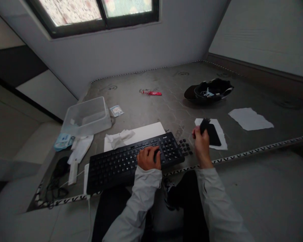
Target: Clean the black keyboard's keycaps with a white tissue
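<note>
My left hand (148, 158) rests on the black keyboard (111, 168), fingers curled over the keys to the left of the number pad. A small dark shape shows between its thumb and forefinger; what it is I cannot make out. Gripped upright in my right hand (201, 143) is a black brush (205, 124), above the left edge of a black phone (214, 135). The phone lies on a white sheet of paper (223, 143). Between the keyboard and my right hand are several loose black keycaps (185, 147).
A clear plastic box (87, 116) stands at the left, near a small packet (116, 110). Crumpled tissue (120, 138) lies behind the keyboard. A power strip (73, 173) and cables sit front left. Farther back are a red wrapper (152, 92), a dark cap (208, 92) and another paper (249, 119).
</note>
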A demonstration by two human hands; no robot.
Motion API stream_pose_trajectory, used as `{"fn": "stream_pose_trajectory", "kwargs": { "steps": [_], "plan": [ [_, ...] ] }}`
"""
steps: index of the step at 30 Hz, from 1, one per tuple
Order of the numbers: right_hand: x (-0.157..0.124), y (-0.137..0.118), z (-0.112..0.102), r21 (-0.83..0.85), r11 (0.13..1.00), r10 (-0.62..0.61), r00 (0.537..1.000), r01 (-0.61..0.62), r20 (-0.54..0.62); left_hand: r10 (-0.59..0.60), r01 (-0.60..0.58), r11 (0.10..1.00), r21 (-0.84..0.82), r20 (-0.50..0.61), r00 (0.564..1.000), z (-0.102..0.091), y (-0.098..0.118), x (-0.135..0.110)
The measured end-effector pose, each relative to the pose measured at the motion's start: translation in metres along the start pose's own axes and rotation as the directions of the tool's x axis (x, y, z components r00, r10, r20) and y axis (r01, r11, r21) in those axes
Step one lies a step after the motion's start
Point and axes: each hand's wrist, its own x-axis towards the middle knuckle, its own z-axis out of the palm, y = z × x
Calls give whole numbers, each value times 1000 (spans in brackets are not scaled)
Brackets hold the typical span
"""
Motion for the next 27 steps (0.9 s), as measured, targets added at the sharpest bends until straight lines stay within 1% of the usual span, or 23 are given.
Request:
{"fn": "stream_pose_trajectory", "kwargs": {
  "steps": [3,5,7,9,11,13,15,17,23,27],
  "plan": [
    [-6,-22,12,235,972,-32,999,31,-2,-20,16,998,69,58,998,1,2,-1],
    [-15,-38,22,407,913,-13,999,-9,51,-17,10,997,82,93,995,1,3,-1],
    [-27,-52,33,572,813,34,990,-106,135,-9,-1,996,85,118,993,1,4,-1],
    [-40,-62,43,686,688,74,963,-237,258,-5,-7,996,89,134,991,2,4,-1],
    [-51,-66,53,729,584,96,922,-357,374,-4,-9,995,95,144,990,2,5,-1],
    [-59,-66,61,729,527,106,884,-438,455,-5,-11,995,102,154,988,2,5,-1],
    [-64,-64,67,711,513,112,858,-481,501,-6,-12,994,108,165,986,2,5,-1],
    [-66,-62,70,692,525,112,847,-495,520,-10,-10,994,110,175,984,2,5,-1],
    [-64,-59,73,650,629,89,871,-426,484,-27,10,996,91,183,983,2,5,-1],
    [-63,-57,72,601,689,98,873,-406,478,-32,16,996,83,196,980,1,5,-1]
  ]
}}
